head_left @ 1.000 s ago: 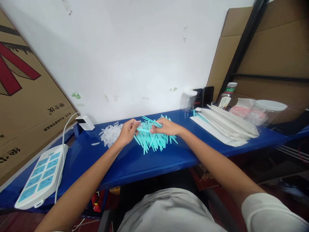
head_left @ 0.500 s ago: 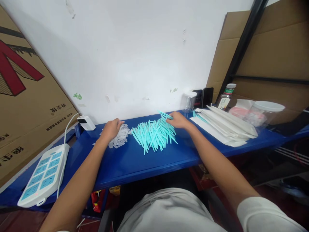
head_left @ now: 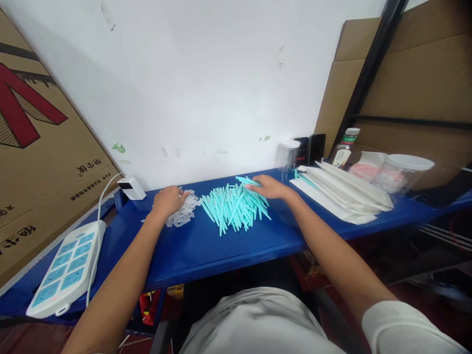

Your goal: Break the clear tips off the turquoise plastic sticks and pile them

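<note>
On the blue table, my left hand lies over a pile of small translucent plastic pieces, like caps or sleeves. Its thumb stands apart from the fingers, whose tips are partly hidden, and I see nothing held. My right hand is closed around several thin turquoise sticks that point left from its fingers. It hovers low at the upper right edge of a heap of similar pointed turquoise sticks. The two piles lie side by side and nearly touch.
White paper sleeves lie stacked at right, with turquoise sticks beneath their left end. Behind are a lidded clear jar, a bottle and a wide tub. At left are a power strip and a white device.
My left hand has lowered onto the translucent pieces, its thumb moving away from the fingers. My right hand has dropped slightly and shifted left with its turquoise sticks.
</note>
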A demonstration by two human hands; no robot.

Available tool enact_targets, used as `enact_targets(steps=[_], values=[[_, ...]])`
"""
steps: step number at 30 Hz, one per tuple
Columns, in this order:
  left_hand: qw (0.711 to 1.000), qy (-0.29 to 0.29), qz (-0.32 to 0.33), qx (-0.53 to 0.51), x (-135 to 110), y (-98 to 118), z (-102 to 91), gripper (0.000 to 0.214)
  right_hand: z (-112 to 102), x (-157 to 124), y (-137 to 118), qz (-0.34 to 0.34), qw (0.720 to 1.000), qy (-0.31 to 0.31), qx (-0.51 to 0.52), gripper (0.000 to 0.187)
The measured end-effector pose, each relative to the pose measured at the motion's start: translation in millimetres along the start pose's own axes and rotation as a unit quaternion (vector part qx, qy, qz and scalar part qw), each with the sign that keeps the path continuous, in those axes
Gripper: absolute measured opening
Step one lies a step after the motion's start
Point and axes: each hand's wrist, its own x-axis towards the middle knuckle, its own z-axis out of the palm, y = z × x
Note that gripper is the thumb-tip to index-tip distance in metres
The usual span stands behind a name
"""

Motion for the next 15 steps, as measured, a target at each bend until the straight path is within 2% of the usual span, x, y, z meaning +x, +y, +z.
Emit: enact_targets(steps=[4, 8, 11, 15], values=[[0.994, 0.080, 0.048, -0.055, -1, 7, 1.8, 0.048, 1, 0, -5, -0.042, 0.998, 0.012, 0.039, 0.054], [0.959, 0.158, 0.148, -0.182, -8, 28, 4.9, 0.043, 0, -3, -17, -0.081, 0.994, 0.000, 0.077, 0.051], [0.929, 0.183, 0.208, -0.246, -16, 50, 5.3, 0.041, 1, -6, -26, -0.106, 0.990, -0.009, 0.090, 0.051], [0.909, 0.203, 0.238, -0.276, -26, 70, 4.2, 0.041, 5, -6, -32, -0.125, 0.987, -0.030, 0.098, 0.052]])
